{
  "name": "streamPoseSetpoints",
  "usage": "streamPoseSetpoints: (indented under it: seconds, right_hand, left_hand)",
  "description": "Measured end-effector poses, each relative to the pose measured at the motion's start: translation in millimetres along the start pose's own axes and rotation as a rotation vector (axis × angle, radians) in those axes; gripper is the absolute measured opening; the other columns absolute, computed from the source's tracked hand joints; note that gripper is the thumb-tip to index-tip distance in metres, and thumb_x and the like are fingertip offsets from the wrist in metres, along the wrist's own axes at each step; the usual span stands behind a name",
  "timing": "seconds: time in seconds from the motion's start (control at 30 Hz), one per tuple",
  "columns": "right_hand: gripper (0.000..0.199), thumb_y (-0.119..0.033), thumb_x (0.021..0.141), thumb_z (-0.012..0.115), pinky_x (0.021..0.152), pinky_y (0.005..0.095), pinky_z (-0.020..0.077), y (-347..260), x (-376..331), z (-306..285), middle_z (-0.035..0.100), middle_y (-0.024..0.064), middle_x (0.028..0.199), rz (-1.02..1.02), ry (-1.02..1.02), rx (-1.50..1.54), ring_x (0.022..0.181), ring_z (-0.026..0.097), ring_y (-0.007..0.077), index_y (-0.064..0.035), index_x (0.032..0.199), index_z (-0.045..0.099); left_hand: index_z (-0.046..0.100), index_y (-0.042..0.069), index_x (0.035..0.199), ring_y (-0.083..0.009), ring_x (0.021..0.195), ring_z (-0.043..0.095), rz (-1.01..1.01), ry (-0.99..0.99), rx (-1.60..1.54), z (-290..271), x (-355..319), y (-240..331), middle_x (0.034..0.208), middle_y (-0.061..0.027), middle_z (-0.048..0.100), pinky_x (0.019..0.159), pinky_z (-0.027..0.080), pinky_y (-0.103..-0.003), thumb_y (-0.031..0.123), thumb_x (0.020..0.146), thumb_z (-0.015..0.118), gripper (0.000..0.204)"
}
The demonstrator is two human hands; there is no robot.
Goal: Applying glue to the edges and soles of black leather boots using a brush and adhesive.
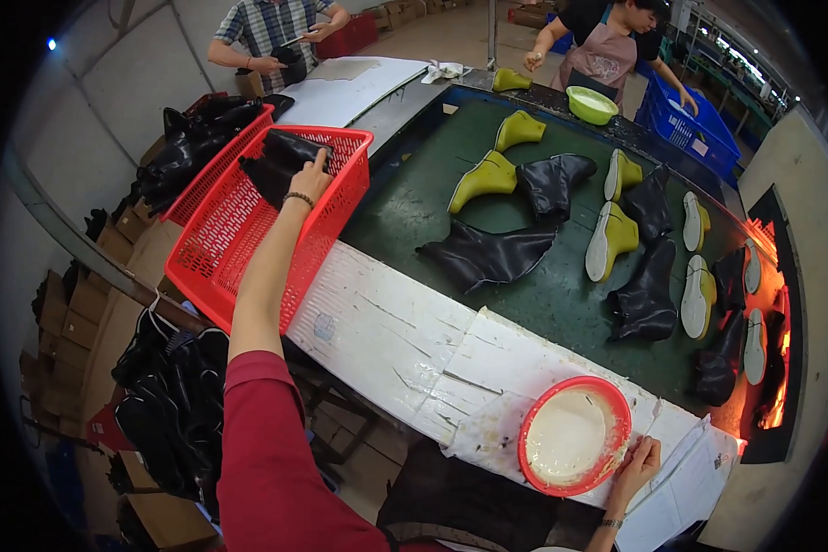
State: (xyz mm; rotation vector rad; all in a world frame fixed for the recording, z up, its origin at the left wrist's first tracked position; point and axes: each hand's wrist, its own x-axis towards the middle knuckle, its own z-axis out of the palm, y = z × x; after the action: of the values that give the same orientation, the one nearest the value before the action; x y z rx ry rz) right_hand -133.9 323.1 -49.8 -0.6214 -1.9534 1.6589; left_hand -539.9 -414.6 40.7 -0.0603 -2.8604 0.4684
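Observation:
My left hand (311,179) reaches over the red plastic basket (213,248) and grips the edge of a black boot upper (285,158), with the index finger laid along it. Down at the right, the fingers of my right hand (637,471) are curled beside a red-rimmed bowl (535,465) of creamy white liquid. Whatever that hand holds is hidden. Black boot uppers (489,256) and mustard-yellow wedge soles (484,184) lie in loose rows across the dark green belt (414,198).
Glowing orange heat shows at the oven opening (775,368) at the belt's right end. Two people (271,37) stand across the table, one near a green bowl (592,106) and a blue crate (681,129). Another red basket (221,166) of black uppers adjoins mine. Black pieces (170,396) hang lower left.

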Motion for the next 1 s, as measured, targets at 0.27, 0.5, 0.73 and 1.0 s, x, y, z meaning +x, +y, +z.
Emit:
streamPoseSetpoints:
  seconds: [0.27,0.5,0.73,1.0]
  right_hand:
    - [0.028,-0.024,0.109,0.053,0.037,0.019,0.0221,-6.1,3.8,3.9,0.044,-0.0071,0.062,0.011,-0.038,0.027,0.043,0.032,-0.0002,-0.0086,0.085,0.056]
    - [0.028,-0.024,0.109,0.054,0.036,0.0188,0.0237,-0.8,-1.6,-2.6,0.047,-0.0051,0.067,-0.002,-0.035,0.099,0.043,0.035,0.001,-0.0067,0.087,0.055]
    - [0.027,-0.024,0.109,0.054,0.037,0.0187,0.0253,-0.2,-0.5,-5.7,0.048,-0.0044,0.069,0.019,-0.07,0.097,0.046,0.037,0.001,-0.0058,0.089,0.057]
    - [0.029,-0.025,0.109,0.052,0.038,0.0191,0.025,2.4,4.0,-5.4,0.046,-0.0057,0.066,-0.003,-0.051,0.062,0.046,0.036,0.0004,-0.0052,0.09,0.061]
  left_hand:
    - [0.067,0.02,0.121,-0.0336,0.109,0.066,-0.072,0.063,-0.008,-12.6,-13.8,-6.2,0.124,-0.012,0.057,0.085,0.06,-0.046,0.032,0.094,0.062,0.03]
    - [0.078,0.009,0.104,-0.0378,0.101,0.072,-0.77,0.067,-0.245,-34.3,-47.7,-6.6,0.112,-0.0196,0.074,0.09,0.058,-0.045,0.04,0.089,0.073,0.035]
    - [0.081,0.021,0.097,-0.0282,0.09,0.074,-0.619,0.775,-0.386,-108.9,-106.2,-74.7,0.097,-0.0097,0.077,0.082,0.057,-0.04,0.004,0.084,0.063,0.028]
    - [0.077,0.009,0.099,-0.0216,0.078,0.071,-0.05,1.013,-0.459,-337.8,-150.9,4.2,0.09,-0.0085,0.075,0.076,0.055,-0.032,-0.004,0.092,0.057,0.025]
